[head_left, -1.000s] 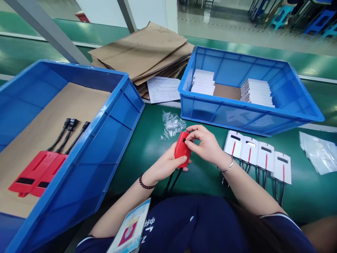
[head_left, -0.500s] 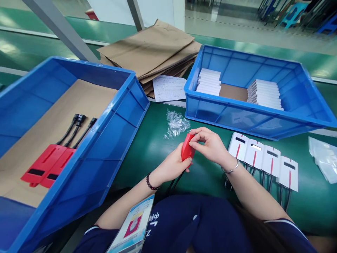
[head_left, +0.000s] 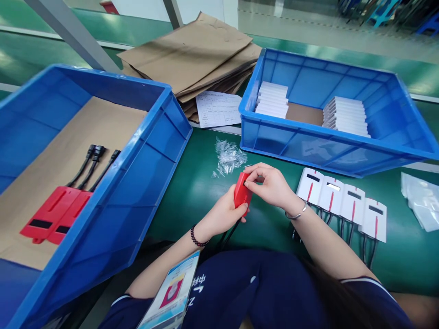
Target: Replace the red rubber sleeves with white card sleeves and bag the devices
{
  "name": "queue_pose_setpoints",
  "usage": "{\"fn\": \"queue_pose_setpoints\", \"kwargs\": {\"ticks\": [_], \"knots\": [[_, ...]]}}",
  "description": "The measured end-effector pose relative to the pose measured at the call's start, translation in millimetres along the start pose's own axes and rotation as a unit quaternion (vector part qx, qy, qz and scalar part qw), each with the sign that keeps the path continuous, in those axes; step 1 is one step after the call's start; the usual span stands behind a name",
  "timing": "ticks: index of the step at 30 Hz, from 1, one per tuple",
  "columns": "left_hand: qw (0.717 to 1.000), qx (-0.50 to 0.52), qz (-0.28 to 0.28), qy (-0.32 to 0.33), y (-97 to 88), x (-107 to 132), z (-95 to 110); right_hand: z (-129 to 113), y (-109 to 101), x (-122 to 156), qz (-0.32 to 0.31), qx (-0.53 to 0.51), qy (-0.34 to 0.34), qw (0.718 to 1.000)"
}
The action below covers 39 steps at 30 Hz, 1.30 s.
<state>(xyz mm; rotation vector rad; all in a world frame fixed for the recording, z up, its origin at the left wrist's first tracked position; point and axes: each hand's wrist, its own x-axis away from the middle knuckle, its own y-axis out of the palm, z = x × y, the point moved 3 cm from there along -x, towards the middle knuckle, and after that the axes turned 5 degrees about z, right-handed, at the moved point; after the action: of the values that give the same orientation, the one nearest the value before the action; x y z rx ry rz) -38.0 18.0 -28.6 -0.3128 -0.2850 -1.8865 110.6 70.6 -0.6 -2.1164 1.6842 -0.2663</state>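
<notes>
My left hand [head_left: 229, 209] is closed around a red plastic device [head_left: 241, 195], held upright with black cables [head_left: 230, 232] hanging below it. My right hand [head_left: 269, 183] has its thumb and fingers pinched at the upper edge of the same device; whether a small piece sits between those fingertips is too small to tell. Just beyond the hands lies a pile of small clear plastic pieces [head_left: 229, 157]. To the right, several white devices [head_left: 353, 208] with red strips, dark windows and black cables lie in a row.
A deep blue bin [head_left: 161, 137] on the left holds red devices [head_left: 51, 212] with black plugs. Another blue bin [head_left: 308, 145] at back right holds stacked white pieces [head_left: 346, 116]. Brown cardboard sheets [head_left: 195, 55], a printed paper [head_left: 217, 109] and clear plastic bags [head_left: 420, 198] lie around.
The view has shifted slightly, so most things sit a little higher in the picture. Both hands keep their hold at the red device, with only a slight shift of the right fingers.
</notes>
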Motion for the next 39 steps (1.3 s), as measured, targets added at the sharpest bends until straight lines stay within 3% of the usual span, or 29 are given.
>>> {"fn": "queue_pose_setpoints", "kwargs": {"ticks": [6, 13, 18, 21, 29, 34, 39], "knots": [[1.0, 0.03, -0.002, 0.0, -2.1, 1, 3, -5, 0, 1, -0.013, -0.023, -0.002, 1.0], [1.0, 0.009, 0.015, 0.006, -1.8, -1, -3, -8, 14, 5, -0.009, 0.072, -0.063, 0.995], [0.998, 0.064, 0.026, 0.005, -10.3, 1, -6, -9, 18, 7, 0.056, 0.147, -0.11, 0.981], [0.996, 0.072, 0.053, 0.005, -15.8, 2, -9, -11, 18, 8, 0.058, 0.158, -0.119, 0.979], [0.997, -0.035, 0.057, 0.025, -14.9, 5, -6, -11, 33, 4, 0.03, 0.136, -0.096, 0.986], [0.996, -0.06, 0.065, 0.031, -17.2, 8, -7, -9, 36, 7, 0.079, 0.164, -0.075, 0.98], [0.995, -0.043, 0.09, 0.025, -16.0, 8, -14, 1, 40, 8, 0.064, 0.098, 0.018, 0.993]]}}
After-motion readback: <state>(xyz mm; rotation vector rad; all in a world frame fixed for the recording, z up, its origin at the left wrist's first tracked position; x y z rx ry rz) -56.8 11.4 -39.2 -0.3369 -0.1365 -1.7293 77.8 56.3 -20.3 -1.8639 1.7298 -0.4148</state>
